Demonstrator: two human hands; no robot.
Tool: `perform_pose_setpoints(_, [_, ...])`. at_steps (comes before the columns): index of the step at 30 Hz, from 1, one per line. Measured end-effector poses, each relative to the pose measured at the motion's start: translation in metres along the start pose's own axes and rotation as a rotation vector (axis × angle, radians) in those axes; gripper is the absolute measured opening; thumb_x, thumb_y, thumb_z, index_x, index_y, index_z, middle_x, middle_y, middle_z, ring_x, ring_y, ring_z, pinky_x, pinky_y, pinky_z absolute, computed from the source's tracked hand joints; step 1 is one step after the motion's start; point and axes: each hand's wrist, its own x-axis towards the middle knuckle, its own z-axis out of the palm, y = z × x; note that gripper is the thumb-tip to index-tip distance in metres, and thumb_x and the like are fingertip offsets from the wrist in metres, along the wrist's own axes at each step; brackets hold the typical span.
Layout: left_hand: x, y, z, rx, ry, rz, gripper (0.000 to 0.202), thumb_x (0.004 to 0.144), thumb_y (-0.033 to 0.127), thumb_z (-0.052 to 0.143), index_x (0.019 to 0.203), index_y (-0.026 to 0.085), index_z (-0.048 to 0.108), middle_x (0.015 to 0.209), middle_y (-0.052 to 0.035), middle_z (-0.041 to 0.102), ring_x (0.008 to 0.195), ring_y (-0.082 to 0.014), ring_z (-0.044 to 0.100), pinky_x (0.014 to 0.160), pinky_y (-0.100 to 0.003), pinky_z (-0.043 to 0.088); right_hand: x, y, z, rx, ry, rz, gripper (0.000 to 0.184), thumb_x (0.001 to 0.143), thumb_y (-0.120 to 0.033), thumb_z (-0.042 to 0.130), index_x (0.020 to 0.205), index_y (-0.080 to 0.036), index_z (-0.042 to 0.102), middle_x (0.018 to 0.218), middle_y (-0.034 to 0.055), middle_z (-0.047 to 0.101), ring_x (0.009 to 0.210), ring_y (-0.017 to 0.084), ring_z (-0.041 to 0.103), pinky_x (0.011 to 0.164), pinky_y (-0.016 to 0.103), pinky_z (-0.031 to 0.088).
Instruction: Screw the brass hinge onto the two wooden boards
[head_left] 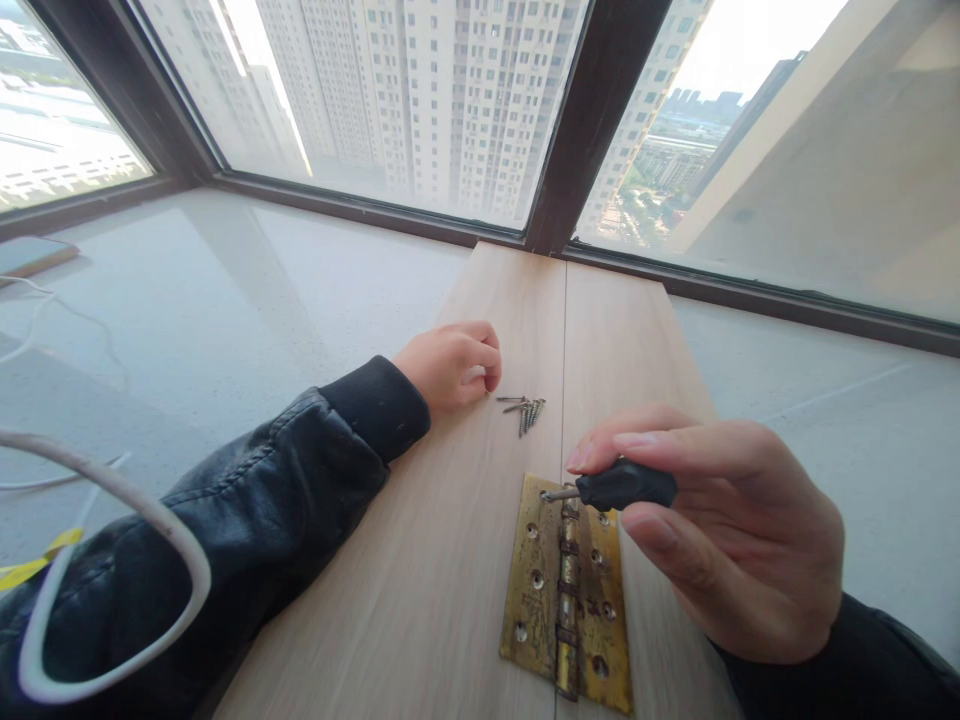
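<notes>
A brass butterfly hinge [517, 600] lies open flat on the wooden boards, its barrel along the seam between them. My right hand [742, 530] pinches the black handle of a short screwdriver [630, 487] between thumb and fingers. The shaft points left, with its tip at the upper hole of the hinge's left leaf. Beyond the hinge is a small pile of screws [531, 413] on the left board. Close beside that pile, my left hand [454, 365] rests with curled fingers, the fingertips near the wood; whatever they may pinch is too small to make out.
Two pale wooden boards [622, 340] lie side by side on a white sill [345, 290], reaching the dark window frame [555, 150]. A white cable [202, 580] loops in front of my left sleeve. A phone-like flat object [34, 258] lies at far left.
</notes>
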Motion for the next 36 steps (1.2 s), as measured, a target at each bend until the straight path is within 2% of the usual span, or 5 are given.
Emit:
perform_pose_setpoints(10, [0.000,0.004,-0.001,0.031,-0.008,-0.017,0.016,0.074,0.012,0.053,0.077,0.017,0.068,0.092,-0.0055,0.063,0.086,-0.0172,0.058,0.082,-0.033,0.046,-0.009,0.003,-0.002,0.034,0.014,0.033,0.029,0.090,-0.015,0.054,0.118,-0.020,0.063,0.108,0.0085,0.064,0.100,0.022,0.062,0.082,0.037,0.053])
perform_pose_setpoints(14, [0.000,0.005,-0.001,0.035,-0.018,-0.026,0.016,0.075,0.013,0.053,0.079,0.016,0.068,0.091,-0.0063,0.063,0.086,-0.0182,0.057,0.083,-0.035,0.046,-0.007,-0.002,-0.001,0.006,0.034,0.108,0.027,0.091,-0.010,0.055,0.114,-0.022,0.064,0.108,0.0051,0.067,0.102,0.018,0.063,0.089,0.032,0.054])
perform_pose_setpoints(18, [0.000,0.006,-0.001,0.033,-0.016,-0.022,0.018,0.075,0.012,0.052,0.080,0.016,0.069,0.091,-0.0061,0.063,0.087,-0.0178,0.057,0.084,-0.034,0.046,0.000,-0.007,0.000,0.021,0.000,0.099,0.024,0.090,-0.011,0.060,0.111,-0.021,0.064,0.100,0.0037,0.070,0.093,0.015,0.066,0.082,0.026,0.056])
perform_pose_setpoints(27, [0.000,0.007,-0.001,0.026,-0.011,-0.026,0.017,0.075,0.012,0.052,0.079,0.016,0.068,0.090,-0.0060,0.063,0.085,-0.0171,0.058,0.082,-0.034,0.046,0.005,-0.005,0.000,0.034,0.034,0.064,0.022,0.082,-0.020,0.074,0.099,-0.022,0.060,0.086,0.0034,0.065,0.078,0.018,0.063,0.070,0.033,0.055])
perform_pose_setpoints(36, [0.001,0.007,-0.001,0.029,-0.025,-0.025,0.018,0.075,0.012,0.052,0.081,0.016,0.068,0.091,-0.0058,0.063,0.086,-0.0170,0.058,0.082,-0.033,0.046,0.001,-0.005,-0.006,-0.028,-0.115,0.071,0.029,0.087,-0.015,0.060,0.115,-0.022,0.066,0.109,0.0064,0.066,0.102,0.020,0.062,0.088,0.033,0.054])
